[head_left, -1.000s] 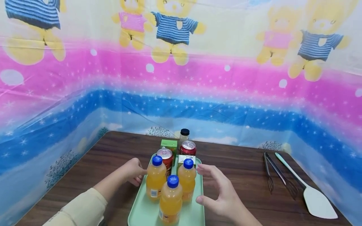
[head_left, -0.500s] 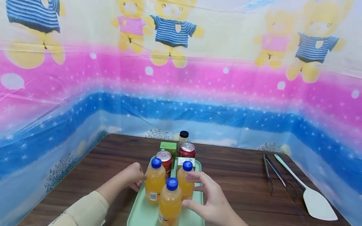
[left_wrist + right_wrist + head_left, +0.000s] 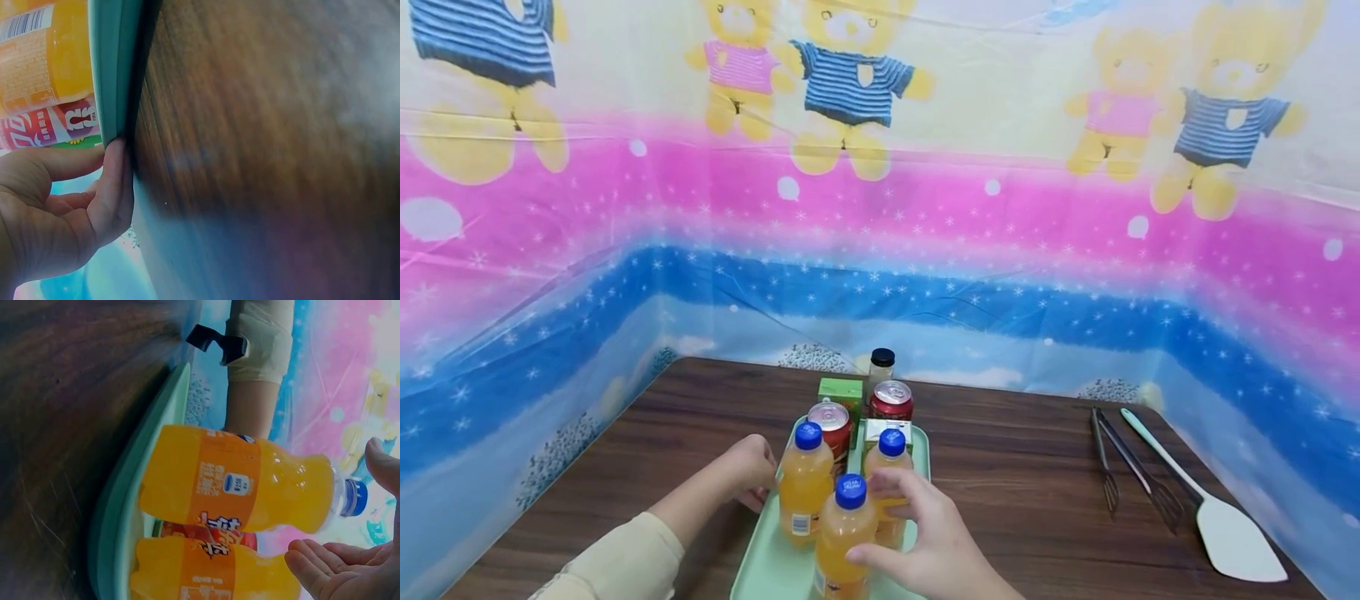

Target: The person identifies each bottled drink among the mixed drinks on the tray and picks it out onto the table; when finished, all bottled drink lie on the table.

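- At the left, your cream sleeve [image 3: 625, 558] leads to your left grip [image 3: 748, 471]; its thumb and fingers pinch the rim of the light green tray [image 3: 760, 567], as the left wrist view shows.
- The tray lies on the dark wooden desk [image 3: 1000, 450], in front of you, carrying three upright orange drink bottles with blue caps.
- The left bottle [image 3: 805, 492] stands just inside the rim, near your left grip.
- Behind it you have the front red can [image 3: 831, 425], then a green carton [image 3: 840, 392].
- The front bottle [image 3: 842, 533] is the one nearest to you.
- Further back stand a dark-lidded jar [image 3: 882, 367], the rear red can [image 3: 892, 402] and a white-topped carton [image 3: 872, 429].
- The right bottle [image 3: 887, 462] is partly hidden by your fingers.
- Your right grip [image 3: 928, 529] has thumb and fingers apart, clamped on nothing, around the front and right bottles; you cannot tell whether it touches either.
- Well apart on the right lie a dark two-armed utensil [image 3: 1126, 450] and, beside it, a spatula [image 3: 1236, 537] with a white blade.
- A bear-print backdrop [image 3: 925, 208] surrounds the desk's far side.
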### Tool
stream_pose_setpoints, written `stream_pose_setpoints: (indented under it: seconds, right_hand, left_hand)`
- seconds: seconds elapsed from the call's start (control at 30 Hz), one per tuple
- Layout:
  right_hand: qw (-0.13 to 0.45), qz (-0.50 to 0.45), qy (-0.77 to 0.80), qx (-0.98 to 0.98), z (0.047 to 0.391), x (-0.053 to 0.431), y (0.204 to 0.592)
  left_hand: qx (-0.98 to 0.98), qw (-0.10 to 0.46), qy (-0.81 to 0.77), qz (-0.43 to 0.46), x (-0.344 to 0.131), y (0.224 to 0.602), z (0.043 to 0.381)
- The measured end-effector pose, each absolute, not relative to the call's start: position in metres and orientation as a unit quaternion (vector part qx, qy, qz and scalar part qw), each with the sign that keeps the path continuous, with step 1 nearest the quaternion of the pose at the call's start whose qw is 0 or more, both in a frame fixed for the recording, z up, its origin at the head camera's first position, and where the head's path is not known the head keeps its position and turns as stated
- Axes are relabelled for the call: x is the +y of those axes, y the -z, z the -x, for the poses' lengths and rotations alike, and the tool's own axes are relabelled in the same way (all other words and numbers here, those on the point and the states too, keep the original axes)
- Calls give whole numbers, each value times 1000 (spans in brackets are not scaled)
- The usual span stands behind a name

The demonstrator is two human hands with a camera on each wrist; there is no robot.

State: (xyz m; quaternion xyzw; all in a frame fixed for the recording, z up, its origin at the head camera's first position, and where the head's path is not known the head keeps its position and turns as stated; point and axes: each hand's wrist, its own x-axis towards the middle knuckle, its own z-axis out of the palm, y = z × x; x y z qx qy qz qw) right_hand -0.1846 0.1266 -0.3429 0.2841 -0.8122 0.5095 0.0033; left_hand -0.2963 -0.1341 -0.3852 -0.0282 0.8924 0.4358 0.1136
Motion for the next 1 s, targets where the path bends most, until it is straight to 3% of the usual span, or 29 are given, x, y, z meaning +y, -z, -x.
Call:
stream_pose_setpoints:
  seconds: [0.2,1.0]
  right_hand:
    - [-16,-249,-498,-830,183,119,346]
    - [23,-261,-515,-816,184,111,357]
  left_hand:
    - [898,110,-425,29,-137,388,296]
    - [901,105,-418,33,-134,386,299]
